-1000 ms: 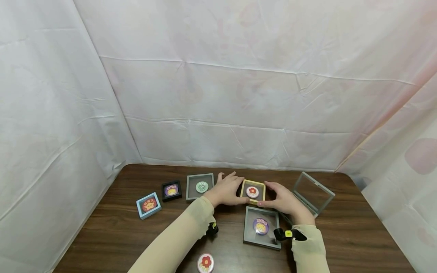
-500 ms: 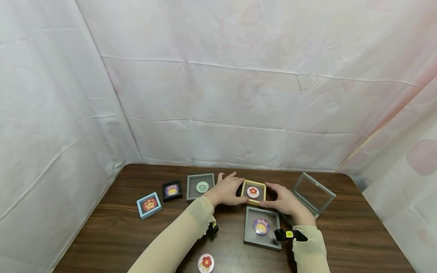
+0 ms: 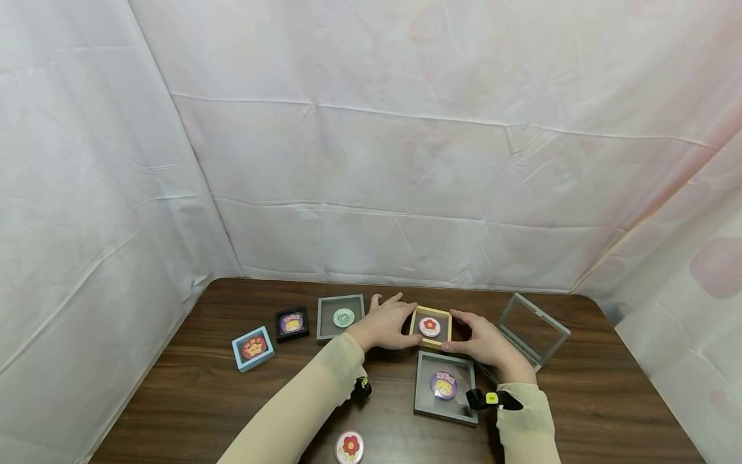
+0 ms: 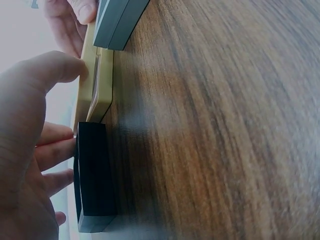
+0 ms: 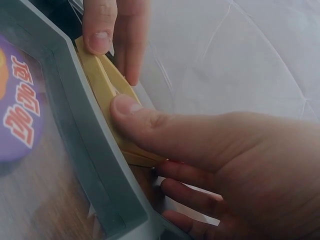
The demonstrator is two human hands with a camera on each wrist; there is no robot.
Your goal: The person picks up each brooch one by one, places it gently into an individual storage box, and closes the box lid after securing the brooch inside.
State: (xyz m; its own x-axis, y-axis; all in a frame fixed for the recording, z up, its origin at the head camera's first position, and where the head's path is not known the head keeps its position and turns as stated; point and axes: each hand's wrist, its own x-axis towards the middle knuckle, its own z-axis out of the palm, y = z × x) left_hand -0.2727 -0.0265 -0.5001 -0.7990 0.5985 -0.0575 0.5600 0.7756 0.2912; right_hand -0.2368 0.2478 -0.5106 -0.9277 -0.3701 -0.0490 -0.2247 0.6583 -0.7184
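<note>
Near the back of the table both hands hold a small yellow display frame [image 3: 433,344] with a red-flower badge [image 3: 429,327] inside. My left hand [image 3: 385,325] holds its left side, thumb on the yellow edge [image 4: 85,95] in the left wrist view. My right hand [image 3: 487,341] holds the right side, thumb pressing the near edge [image 5: 107,107]. A narrow slanted gap shows between the frame's two halves in both wrist views. A black case [image 4: 95,175] stands beside the frame, by the left fingers. Just in front lies a grey frame [image 3: 426,410] with a purple bear badge [image 3: 444,385].
To the left sit a grey frame [image 3: 322,322] with a green badge, a black frame [image 3: 280,338] and a light-blue frame [image 3: 253,365]. An open grey frame [image 3: 563,335] stands at right with its lid raised. A loose flower badge [image 3: 350,446] lies at the front edge.
The right thumb has shifted slightly right along the near edge of the yellow frame. Otherwise both hands and the frames keep their places.
</note>
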